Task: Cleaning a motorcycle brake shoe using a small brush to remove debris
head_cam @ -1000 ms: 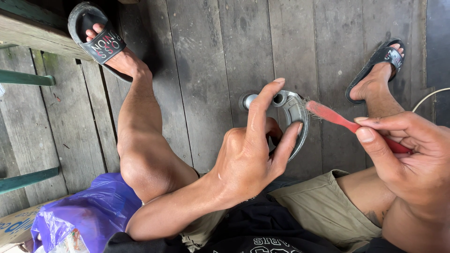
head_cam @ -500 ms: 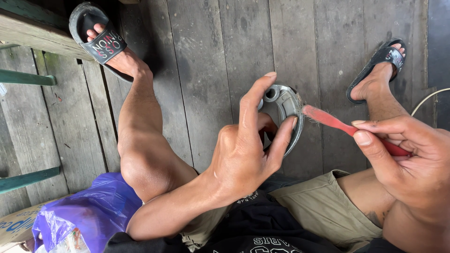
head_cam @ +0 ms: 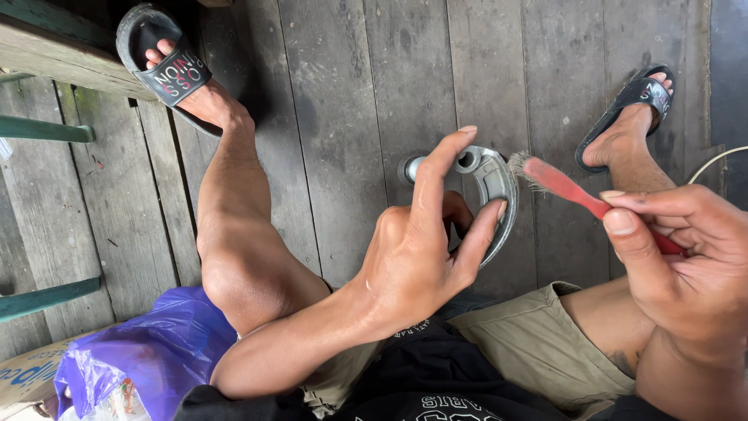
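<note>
i'm looking down at my left hand (head_cam: 417,261), which is gripping a curved silver metal part (head_cam: 491,187) out in front of my lap, above the grey wooden floorboards (head_cam: 351,101). the fingers (head_cam: 436,175) are closed on it: the index finger is reaching up over the top edge near a small round boss, and another fingertip is pressing the outer rim on the right side. a short cylindrical stub is sticking out at the part's upper left. my right hand (head_cam: 686,257) is clamped around the red handle of a toothbrush (head_cam: 569,187), thumb lying along the handle, and its worn bristle head is sitting right against the part's upper right edge; i can't tell whether the bristles are actually touching. my legs are spreading out to both sides, each foot in a black slide sandal (head_cam: 160,66) resting on the boards. a purple plastic bag (head_cam: 144,351) is lying just beside my left knee at the lower left, next to a bit of cardboard, and green painted bars (head_cam: 43,131) are running along the left edge.
</note>
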